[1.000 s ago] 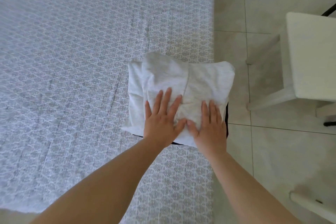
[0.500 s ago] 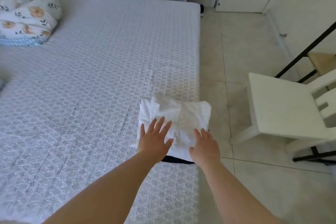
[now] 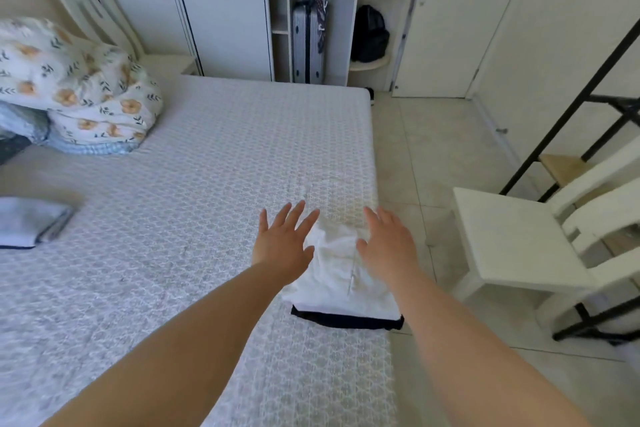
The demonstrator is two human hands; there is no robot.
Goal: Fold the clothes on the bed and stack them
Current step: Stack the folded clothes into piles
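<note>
**Hands lifted off the folded stack**

Since the earlier frames both hands have come up off the white garment; before, palms pressed flat on it. Left hand [image 3: 284, 243] now has fingers spread and straight, holding nothing, over the stack's left side; whether it still touches the cloth, cannot tell. Right hand [image 3: 388, 246] likewise open and empty, over the right side.

Folded white garment [image 3: 341, 279] lies on top of a dark garment [image 3: 346, 320], only the dark one's near edge showing. Stack of two, sitting at the right edge of the bed [image 3: 194, 184], its right side level with the mattress edge. Broad open sheet to the left and beyond.

One more folded pale garment [image 3: 33, 222] at the far left of the bed, well apart. One floral duvet bundle [image 3: 76, 87] at the head. One white chair [image 3: 519, 243] on the tiled floor [image 3: 433, 156] right of the bed, a clear strip between them.
</note>
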